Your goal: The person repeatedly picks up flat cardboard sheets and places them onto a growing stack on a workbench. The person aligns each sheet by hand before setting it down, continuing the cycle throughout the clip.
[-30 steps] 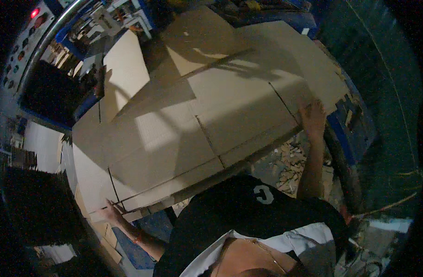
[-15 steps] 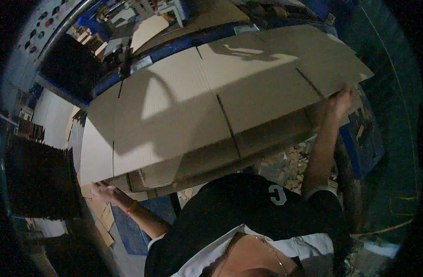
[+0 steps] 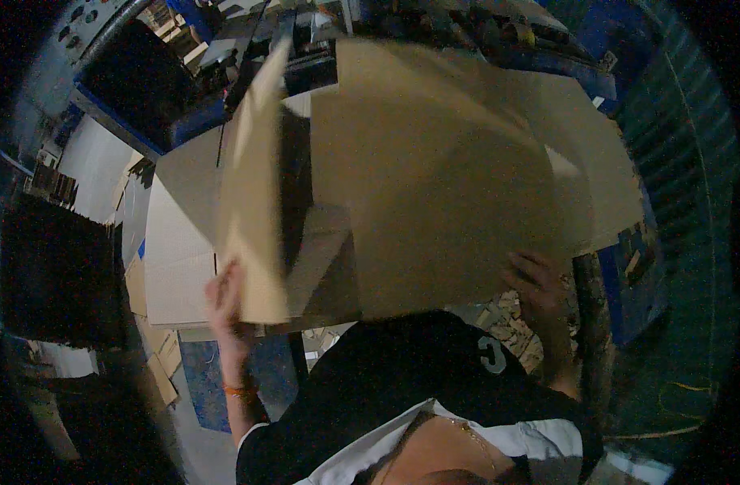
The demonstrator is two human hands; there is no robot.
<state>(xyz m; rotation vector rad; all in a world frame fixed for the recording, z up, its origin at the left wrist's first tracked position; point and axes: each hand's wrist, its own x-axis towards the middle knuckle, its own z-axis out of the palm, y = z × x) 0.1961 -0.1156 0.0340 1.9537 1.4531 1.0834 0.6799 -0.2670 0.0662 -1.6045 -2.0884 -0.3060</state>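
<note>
In front of me is a large brown cardboard sheet (image 3: 435,186), its right panel lying broad and tilted. Its left panel (image 3: 257,218) stands up on edge, blurred by motion, with a dark gap beside it. My left hand (image 3: 227,295) is closed on the near end of that raised panel. Close to the near right edge of the broad panel is my right hand (image 3: 540,287), its fingers apart and a little blurred. Underneath, another flat cardboard sheet (image 3: 180,218) shows at both sides.
Blue machinery (image 3: 196,121) with dark parts runs along the far side. Cardboard scraps (image 3: 511,327) litter the floor by my body. More cardboard pieces (image 3: 164,356) lie at the left, near a dark stack (image 3: 63,283). A ribbed green surface (image 3: 685,210) stands at the right.
The wide flat cardboard sheet has been folded up into raised panels. My left hand has moved right and up; my right hand has come lower and inward from the far right corner.
</note>
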